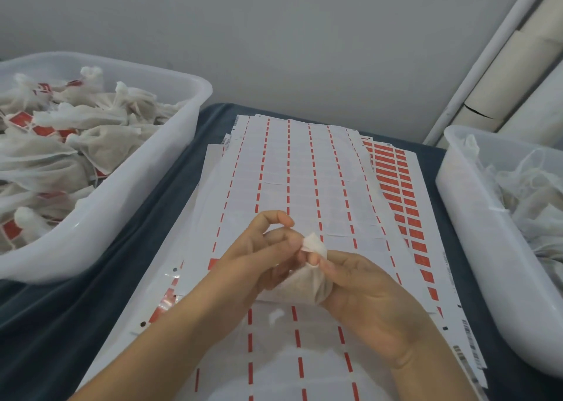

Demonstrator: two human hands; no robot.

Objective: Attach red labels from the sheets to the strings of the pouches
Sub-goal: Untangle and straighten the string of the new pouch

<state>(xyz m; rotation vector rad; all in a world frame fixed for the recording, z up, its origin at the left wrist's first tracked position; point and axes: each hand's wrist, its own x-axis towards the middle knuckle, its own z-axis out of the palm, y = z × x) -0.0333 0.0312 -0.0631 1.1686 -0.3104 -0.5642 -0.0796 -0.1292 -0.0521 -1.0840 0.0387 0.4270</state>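
Left bin (170, 144): labelled pouches, well left of the hands.
Left hand (259, 257): fingers curled, pinching at the pouch (310, 285) top; fine string could slip free.
Right hand (365, 291): grips the pouch neck; squeezing could spill it.
Label sheets (304, 172): beneath both hands; red labels (405, 199) remain right, could stick prematurely.
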